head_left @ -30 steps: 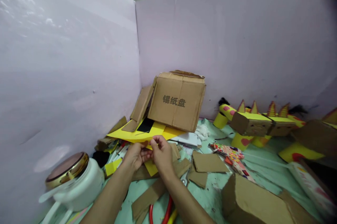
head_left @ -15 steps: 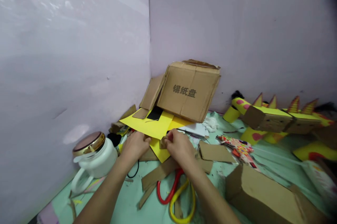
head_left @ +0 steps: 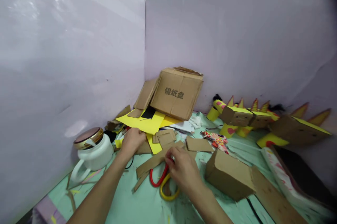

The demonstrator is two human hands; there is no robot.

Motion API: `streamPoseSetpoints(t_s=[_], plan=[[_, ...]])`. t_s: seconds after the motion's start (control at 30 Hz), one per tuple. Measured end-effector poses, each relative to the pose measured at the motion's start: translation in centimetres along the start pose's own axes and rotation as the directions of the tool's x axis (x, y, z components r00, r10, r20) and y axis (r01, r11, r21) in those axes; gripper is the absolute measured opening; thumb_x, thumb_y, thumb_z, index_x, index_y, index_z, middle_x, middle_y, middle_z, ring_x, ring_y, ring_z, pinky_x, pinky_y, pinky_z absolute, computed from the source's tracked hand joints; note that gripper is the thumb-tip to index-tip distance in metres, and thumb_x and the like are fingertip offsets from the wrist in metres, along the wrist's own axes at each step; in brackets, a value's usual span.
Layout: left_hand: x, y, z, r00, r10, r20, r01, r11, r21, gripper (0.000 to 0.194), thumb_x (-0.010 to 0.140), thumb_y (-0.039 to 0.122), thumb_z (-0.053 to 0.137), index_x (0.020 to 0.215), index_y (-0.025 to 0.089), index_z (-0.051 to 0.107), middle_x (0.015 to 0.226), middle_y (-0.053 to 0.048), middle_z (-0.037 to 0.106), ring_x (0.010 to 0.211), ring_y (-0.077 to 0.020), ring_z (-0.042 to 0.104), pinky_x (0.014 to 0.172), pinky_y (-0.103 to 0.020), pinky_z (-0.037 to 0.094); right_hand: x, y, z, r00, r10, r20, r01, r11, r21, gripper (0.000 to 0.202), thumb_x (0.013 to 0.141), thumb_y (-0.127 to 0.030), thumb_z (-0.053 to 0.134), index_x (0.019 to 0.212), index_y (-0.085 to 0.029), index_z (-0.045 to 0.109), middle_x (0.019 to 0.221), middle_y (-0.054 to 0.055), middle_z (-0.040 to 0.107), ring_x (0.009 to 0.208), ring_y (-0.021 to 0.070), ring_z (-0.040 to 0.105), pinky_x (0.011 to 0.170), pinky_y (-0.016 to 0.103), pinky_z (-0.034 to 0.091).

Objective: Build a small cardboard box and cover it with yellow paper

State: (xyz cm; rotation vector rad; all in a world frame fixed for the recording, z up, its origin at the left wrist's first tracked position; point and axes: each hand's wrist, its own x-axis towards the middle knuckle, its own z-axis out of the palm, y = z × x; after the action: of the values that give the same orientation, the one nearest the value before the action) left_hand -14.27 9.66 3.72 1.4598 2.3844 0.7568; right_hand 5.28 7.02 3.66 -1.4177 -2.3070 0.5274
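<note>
My left hand [head_left: 132, 142] is closed beside the yellow paper sheet [head_left: 143, 122]; what its fingers hold, if anything, is hidden. My right hand [head_left: 183, 168] hovers at the scissors [head_left: 168, 194], which have one red and one yellow handle loop. Its fingers are bent, with a gap at the thumb, close to the red loop. The scissor blades are out of sight under the hand and cardboard. A cardboard strip [head_left: 151, 163] lies just left of that hand. Between and beyond the hands are small cardboard pieces [head_left: 165, 138] and a narrow yellow paper strip [head_left: 155, 145].
A white mug [head_left: 96, 155] with a gold-rimmed lid stands left. A cardboard box [head_left: 176, 92] leans near the wall corner. At right are a small cardboard box [head_left: 230, 173], yellow paper animal figures [head_left: 237, 117], patterned scraps [head_left: 216, 139] and a dark tablet-like object [head_left: 300, 175].
My right hand has left the small cardboard piece by the yellow paper and come back toward the scissors. My left hand stays near the paper. The view has tilted up and shifted right.
</note>
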Motion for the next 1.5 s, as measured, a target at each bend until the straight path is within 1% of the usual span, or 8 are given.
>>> streamPoseSetpoints(t_s=[0.27,0.5,0.63,0.77,0.93,1.07,1.23,1.5], plan=[[-0.4,1.9,2.9,0.997,-0.044,-0.066,0.04,0.998,-0.052,0.024,0.065,0.015,0.058,0.087,0.011,0.068,0.093,-0.023,0.07,0.088,-0.0326,0.065,0.066,-0.031,0.044,-5.6,5.3,-1.4,0.993,-0.003,-0.12,0.015,0.995,0.102,0.016,0.083,-0.027,0.046,0.082,-0.024,0.062,0.088,0.006,0.069,0.08,0.023,0.065,0.071,0.033,0.047],[-3.8,1.1,-3.1,0.993,-0.007,-0.117,-0.008,0.991,-0.134,0.023,0.058,0.004,0.053,0.073,0.016,0.066,0.073,-0.009,0.07,0.079,-0.0255,0.065,0.063,-0.027,0.043,-9.6,5.5,-2.3,0.97,-0.003,-0.243,0.107,0.902,0.417,0.01,0.076,-0.035,0.06,0.075,-0.028,0.068,0.072,0.004,0.07,0.065,0.0222,0.066,0.059,0.03,0.052],[-7.4,2.9,-4.4,0.997,0.052,-0.063,-0.072,0.93,-0.361,0.021,0.074,0.024,0.049,0.09,0.016,0.061,0.045,0.003,0.056,0.042,-0.0144,0.054,0.042,-0.022,0.037,-10.3,2.4,-2.2,0.949,0.222,-0.224,-0.015,0.742,0.67,0.023,0.068,-0.035,0.067,0.09,-0.028,0.066,0.079,0.004,0.069,0.064,0.0209,0.062,0.065,0.035,0.053],[-11.5,6.6,-1.8,0.999,0.016,-0.028,-0.032,0.607,-0.794,0.023,0.063,0.031,0.061,0.081,0.015,0.059,0.042,0.003,0.058,0.034,-0.0109,0.048,0.037,-0.02,0.039,-10.3,0.7,-2.3,0.888,0.396,-0.234,0.033,0.453,0.891,0.074,0.052,-0.027,0.077,0.119,-0.028,0.047,0.119,0.008,0.057,0.081,0.021,0.063,0.064,0.033,0.054],[-15.8,10.1,1.4,0.998,0.058,0.04,0.006,0.503,-0.864,0.041,0.058,0.033,0.067,0.093,0.014,0.058,0.048,0.002,0.062,0.041,-0.0136,0.056,0.041,-0.022,0.046,-11.0,2.9,-4.3,0.834,0.526,-0.163,0.059,0.21,0.976,0.055,0.062,-0.029,0.071,0.11,-0.025,0.043,0.076,-0.003,0.057,0.058,0.0136,0.058,0.05,0.026,0.051],[-15.6,12.4,2.3,0.961,0.197,0.196,0.093,0.436,-0.895,0.069,0.055,0.032,0.069,0.118,0.014,0.045,0.054,0.004,0.062,0.04,-0.0135,0.055,0.037,-0.022,0.042,-11.3,6.2,-7.9,0.842,0.522,-0.14,-0.021,0.29,0.957,0.041,0.055,-0.027,0.072,0.088,-0.019,0.05,0.055,-0.008,0.053,0.042,0.01,0.051,0.042,0.024,0.045],[-12.7,15.5,3.3,0.902,0.319,0.291,0.06,0.574,-0.816,0.025,0.058,0.031,0.059,0.076,0.014,0.058,0.044,0.005,0.05,0.036,-0.0076,0.042,0.036,-0.018,0.029,-9.2,9.8,-11.8,0.84,0.498,-0.214,-0.061,0.479,0.876,0.031,0.053,-0.029,0.07,0.078,-0.014,0.059,0.053,-0.005,0.055,0.043,0.0072,0.044,0.038,0.018,0.033],[-9.8,15.1,8.2,0.936,0.283,0.21,-0.078,0.747,-0.66,0.024,0.055,0.037,0.061,0.046,0.017,0.051,0.041,0.006,0.044,0.043,-0.0085,0.037,0.044,-0.021,0.025,-6.7,13.8,-8.8,0.721,0.596,-0.355,-0.048,0.553,0.832,0.03,0.057,-0.031,0.067,0.081,-0.017,0.056,0.049,-0.007,0.051,0.043,0.0106,0.046,0.04,0.021,0.033]])
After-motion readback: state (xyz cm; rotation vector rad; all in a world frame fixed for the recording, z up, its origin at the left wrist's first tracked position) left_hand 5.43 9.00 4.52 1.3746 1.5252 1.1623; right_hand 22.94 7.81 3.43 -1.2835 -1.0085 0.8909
